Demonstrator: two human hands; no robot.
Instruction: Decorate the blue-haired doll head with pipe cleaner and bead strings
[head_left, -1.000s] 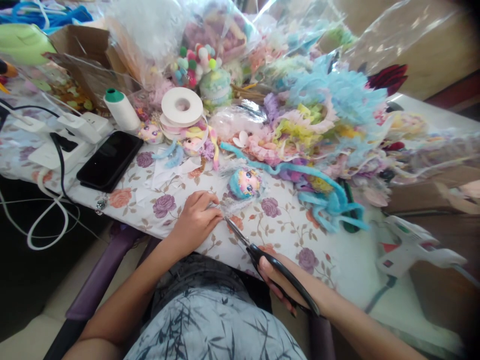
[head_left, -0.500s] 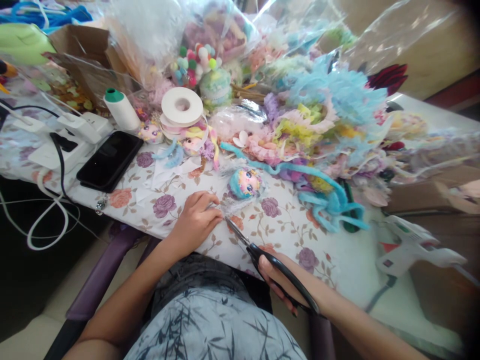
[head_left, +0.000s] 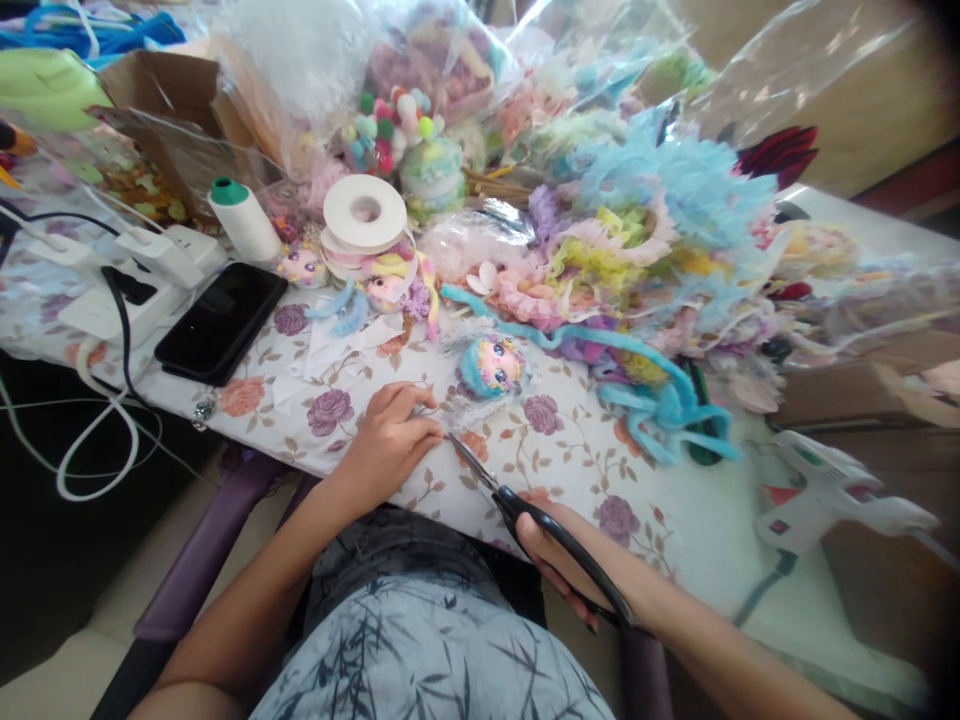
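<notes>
My left hand (head_left: 394, 440) rests on the flowered tablecloth, fingers closed together at the edge of thin clear plastic. The plastic lies around a doll head (head_left: 495, 366) with blue hair, which faces up just beyond my fingertips. My right hand (head_left: 559, 555) is wrapped round the black handles of the scissors (head_left: 570, 540). Their blades look closed, with the tip beside my left fingertips. A light blue fuzzy strip (head_left: 660, 390) curls on the cloth to the right of the head.
A black phone (head_left: 221, 322), a power strip (head_left: 112, 300) with cables, a thread cone (head_left: 244, 218) and a white ribbon roll (head_left: 365, 213) stand at left. Colourful trims (head_left: 615, 240) and plastic bags pile up behind. A glue gun (head_left: 832, 495) lies at right.
</notes>
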